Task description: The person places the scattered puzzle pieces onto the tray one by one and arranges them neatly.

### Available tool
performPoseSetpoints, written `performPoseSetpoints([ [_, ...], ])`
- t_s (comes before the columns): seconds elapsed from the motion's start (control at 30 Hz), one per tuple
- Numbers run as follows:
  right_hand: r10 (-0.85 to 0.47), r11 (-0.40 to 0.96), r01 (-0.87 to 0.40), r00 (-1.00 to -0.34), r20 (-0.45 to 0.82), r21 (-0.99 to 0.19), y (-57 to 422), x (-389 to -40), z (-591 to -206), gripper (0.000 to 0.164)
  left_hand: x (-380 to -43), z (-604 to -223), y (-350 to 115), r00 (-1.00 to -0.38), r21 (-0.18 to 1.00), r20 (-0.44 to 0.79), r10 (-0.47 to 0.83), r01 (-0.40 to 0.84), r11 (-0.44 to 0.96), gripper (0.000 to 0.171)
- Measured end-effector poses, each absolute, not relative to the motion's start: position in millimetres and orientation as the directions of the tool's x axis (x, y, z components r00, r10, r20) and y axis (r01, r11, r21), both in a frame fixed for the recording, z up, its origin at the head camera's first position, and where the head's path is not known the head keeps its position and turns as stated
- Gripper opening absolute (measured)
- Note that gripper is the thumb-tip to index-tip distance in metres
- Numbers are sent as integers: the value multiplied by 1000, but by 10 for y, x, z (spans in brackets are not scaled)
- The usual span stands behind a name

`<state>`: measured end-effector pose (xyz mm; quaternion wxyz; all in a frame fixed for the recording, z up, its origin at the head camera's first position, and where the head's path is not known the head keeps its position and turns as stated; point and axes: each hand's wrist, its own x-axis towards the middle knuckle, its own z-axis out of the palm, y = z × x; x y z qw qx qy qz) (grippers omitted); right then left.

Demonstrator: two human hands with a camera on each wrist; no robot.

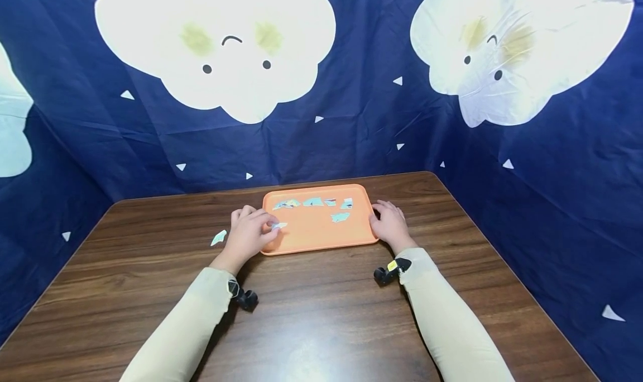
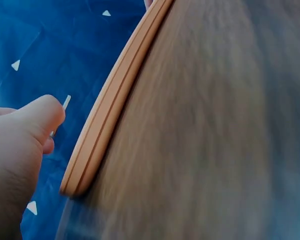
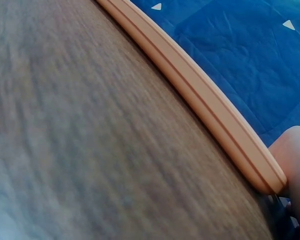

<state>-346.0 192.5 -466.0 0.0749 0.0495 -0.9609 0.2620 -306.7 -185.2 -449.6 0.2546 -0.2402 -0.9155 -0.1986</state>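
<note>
An orange tray [image 1: 311, 239] lies near the far edge of the table. Over its left end, my left hand [image 1: 247, 232] pinches a small light-blue printed piece [image 1: 279, 225] between thumb and fingers. In the left wrist view, only a thin pale edge of that piece [image 2: 66, 102] shows past the thumb [image 2: 47, 112]. At the tray's opposite end, my right hand [image 1: 389, 223] grips the rim, some fingers partly hidden. Several irregular light-blue printed pieces [image 1: 313, 202] lie along the tray's far side, and another piece [image 1: 340, 217] sits just below them, towards the right.
A loose pale-blue piece [image 1: 218, 237] lies on the brown wooden table [image 1: 150, 259], left of my left hand. Dark-blue cloth [image 1: 351, 142] printed with white clouds hangs behind and beside the table. Each wrist wears a small black camera [image 1: 246, 300].
</note>
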Motion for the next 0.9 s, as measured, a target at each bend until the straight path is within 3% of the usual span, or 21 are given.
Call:
performPoseSetpoints([
  [0.7,-46,853,-128,-984,171,-506,1922,-3452,-4691,45,-3343,-4489,-1303,-871,275,403,281,409,870,12],
  [0.9,-47,854,-130,-984,174,-503,1918,-3456,-4674,45,-3393,-4467,-1175,-877,280,386,287,407,869,14],
])
